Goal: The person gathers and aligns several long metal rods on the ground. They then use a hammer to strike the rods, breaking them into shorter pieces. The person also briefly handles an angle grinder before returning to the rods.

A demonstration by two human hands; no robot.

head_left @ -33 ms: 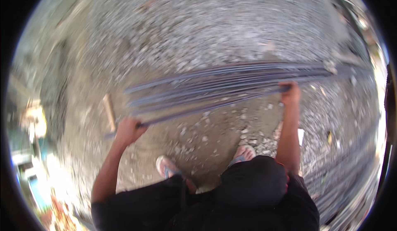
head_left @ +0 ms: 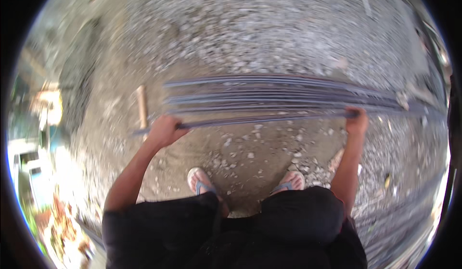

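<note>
My left hand [head_left: 167, 130] is closed round the left part of some thin dark steel bars [head_left: 260, 120], whose tips stick out past my fist. My right hand [head_left: 356, 120] grips the same bars farther to the right. They run nearly level between my hands; blur hides how many there are. Just beyond them, a pile of long steel bars [head_left: 269, 95] lies on the ground, roughly side by side and narrowing toward the right. A short wooden stick [head_left: 142, 106] lies near my left hand, past the bar tips.
Grey gravel [head_left: 269, 33] spreads beyond the pile. My feet, in flip-flops [head_left: 202, 183], stand on dirt with loose stones. More long bars [head_left: 404, 216] lie at the lower right. A pale stone [head_left: 402, 100] sits by the pile's right part.
The view has turned a little, so the pile and the held bars lie more level and farther right in the picture. Both hands keep their hold on the bars.
</note>
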